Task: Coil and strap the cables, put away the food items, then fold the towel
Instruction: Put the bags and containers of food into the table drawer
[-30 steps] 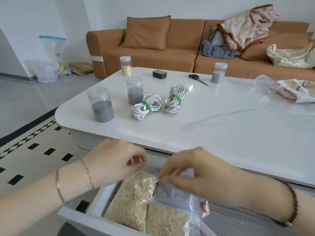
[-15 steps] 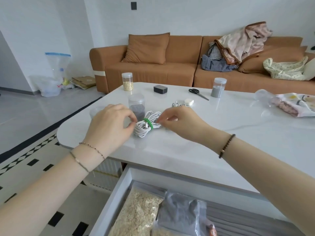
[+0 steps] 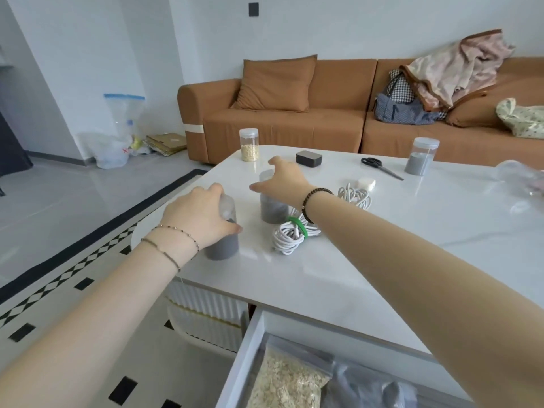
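L hand [image 3: 200, 219] is wrapping its fingers round the grey-grain jar [image 3: 223, 245] just left of the green-strapped cable coil [image 3: 291, 235], thumb lying on the jar's side. R hand [image 3: 282, 179] is hovering w/ fingers spread over a 2nd grey jar [image 3: 272, 212] touching the coil's back edge; contact w/ the lid: can't tell. Another coil [image 3: 354, 195] is lying behind-right of the strapped coil. An open drawer [image 3: 244, 348] in front of the coil is holding an oat bag [image 3: 288, 381] & a grey bag [image 3: 368, 390].

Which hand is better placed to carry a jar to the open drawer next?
Left. The left hand grips the near clear plastic jar of grey granules; the right hand hovers spread open over the farther grey-filled jar, gripping nothing.
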Available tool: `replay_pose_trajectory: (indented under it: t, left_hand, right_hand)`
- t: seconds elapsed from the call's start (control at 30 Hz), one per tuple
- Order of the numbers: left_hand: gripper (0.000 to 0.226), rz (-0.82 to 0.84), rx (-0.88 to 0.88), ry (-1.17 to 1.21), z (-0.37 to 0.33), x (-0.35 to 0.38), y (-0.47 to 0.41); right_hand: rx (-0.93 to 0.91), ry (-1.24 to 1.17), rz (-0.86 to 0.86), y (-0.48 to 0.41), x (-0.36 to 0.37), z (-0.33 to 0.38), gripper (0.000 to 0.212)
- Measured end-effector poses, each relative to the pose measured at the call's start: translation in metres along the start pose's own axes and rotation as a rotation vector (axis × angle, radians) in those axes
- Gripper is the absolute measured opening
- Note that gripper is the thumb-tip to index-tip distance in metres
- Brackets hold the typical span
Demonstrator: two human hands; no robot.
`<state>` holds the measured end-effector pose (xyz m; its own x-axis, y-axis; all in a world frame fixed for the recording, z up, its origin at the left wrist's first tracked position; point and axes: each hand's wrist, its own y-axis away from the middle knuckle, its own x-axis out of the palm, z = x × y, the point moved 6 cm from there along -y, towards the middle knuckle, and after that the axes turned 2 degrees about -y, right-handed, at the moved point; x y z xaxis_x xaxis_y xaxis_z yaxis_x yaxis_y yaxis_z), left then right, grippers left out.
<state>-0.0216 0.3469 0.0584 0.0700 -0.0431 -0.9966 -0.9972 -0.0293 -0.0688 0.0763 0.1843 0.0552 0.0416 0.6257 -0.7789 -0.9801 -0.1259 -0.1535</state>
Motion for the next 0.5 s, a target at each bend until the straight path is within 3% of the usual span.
replay_pose_trajectory:
  t: [0.2,0.37,0.5]
  left_hand:
    - [0.075,-0.14,0.08,0.192,-0.011,-0.019,0.007]
    - [0.083,-0.305,0.211,0.347,-0.033,-0.05,0.031]
    - [0.084,-0.33,0.357,0.4,-0.071,-0.072,0.064]
  right_hand:
    - [-0.03,-0.092,-0.101,0.004,-0.011,-0.004,0.07]
    - [-0.144,-0.164,-0.32,0.067,-0.064,0.002,0.064]
    - [-0.191,-0.072,-0.367,0.132,-0.112,-0.009,0.057]
